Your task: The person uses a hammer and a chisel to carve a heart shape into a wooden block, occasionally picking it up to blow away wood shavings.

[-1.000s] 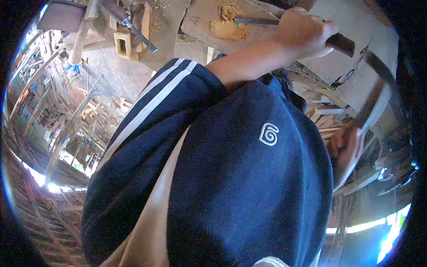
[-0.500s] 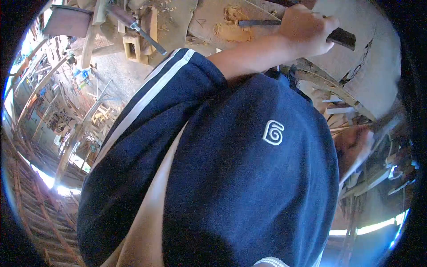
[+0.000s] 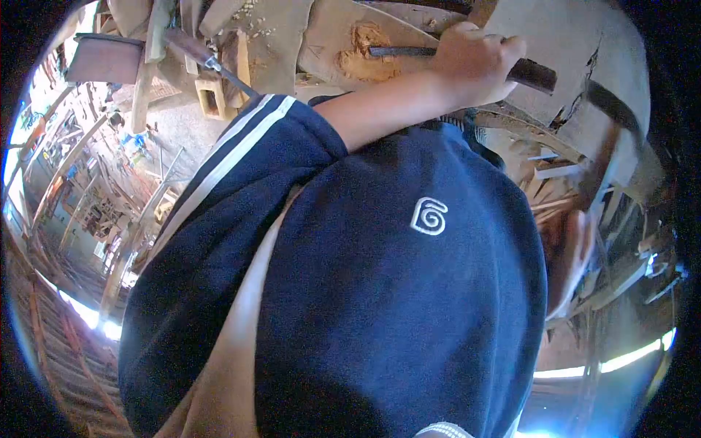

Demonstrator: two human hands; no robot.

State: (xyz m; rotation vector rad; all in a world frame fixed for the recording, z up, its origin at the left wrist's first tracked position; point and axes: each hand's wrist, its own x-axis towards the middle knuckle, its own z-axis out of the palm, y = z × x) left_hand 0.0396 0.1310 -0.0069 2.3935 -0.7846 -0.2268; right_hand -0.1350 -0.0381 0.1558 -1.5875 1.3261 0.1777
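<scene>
My left hand is closed round a chisel, whose dark handle sticks out to the right. Its flat metal blade points left, the tip at a rough carved hollow in a wooden board. At the right, beside my dark blue shirt, my right hand is blurred and looks closed round the lower end of a brown, blurred wooden tool. The upper end of that tool is too smeared to make out. The shirt hides part of the right forearm.
Another chisel with a brown handle lies at the upper left, near a small hollowed wood block. A reddish-brown flat piece is farther left. A large cracked plank fills the upper right, with wood scraps below it.
My left hand and its chisel appear slightly farther left and lower, as the whole view has shifted. The tool at my right hand now shows upright and blurred above it.
</scene>
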